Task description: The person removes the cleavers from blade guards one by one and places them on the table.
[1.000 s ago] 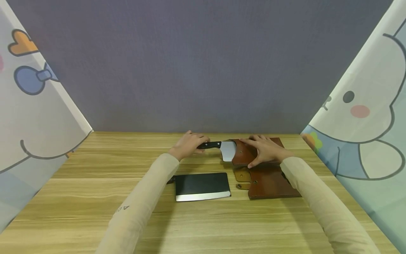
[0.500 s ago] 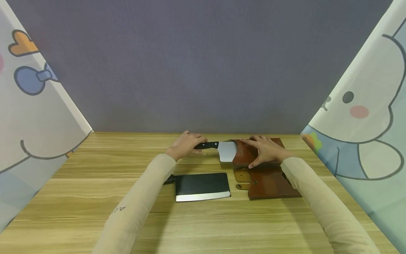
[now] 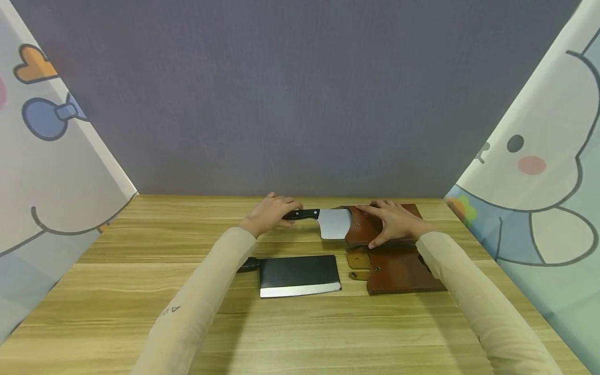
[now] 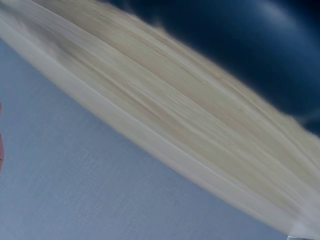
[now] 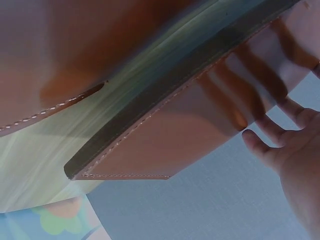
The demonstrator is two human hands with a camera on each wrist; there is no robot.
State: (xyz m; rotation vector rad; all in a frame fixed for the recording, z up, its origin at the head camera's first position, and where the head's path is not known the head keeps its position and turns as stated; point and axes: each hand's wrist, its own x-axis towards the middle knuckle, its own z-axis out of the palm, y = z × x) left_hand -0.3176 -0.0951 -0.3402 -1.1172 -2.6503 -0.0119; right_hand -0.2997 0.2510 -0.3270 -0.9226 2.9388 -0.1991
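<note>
In the head view, my left hand grips the black riveted handle of a cleaver near the back of the table. Part of its silvery blade shows; the remainder is hidden in a brown leather knife sheath. My right hand holds that sheath, thumb on the near edge and fingers at the far edge. In the right wrist view, fingers touch the edge of the stitched sheath. The left wrist view shows little of the left hand and no cleaver.
A second, black-bladed cleaver lies in front, its handle partly behind the left sleeve. Another brown leather sheath with tan snap straps lies under the right forearm. A grey panel stands behind the wooden table.
My left hand has moved slightly left with the cleaver, and more of its blade shows outside the sheath. The right hand and the sheath have barely shifted.
</note>
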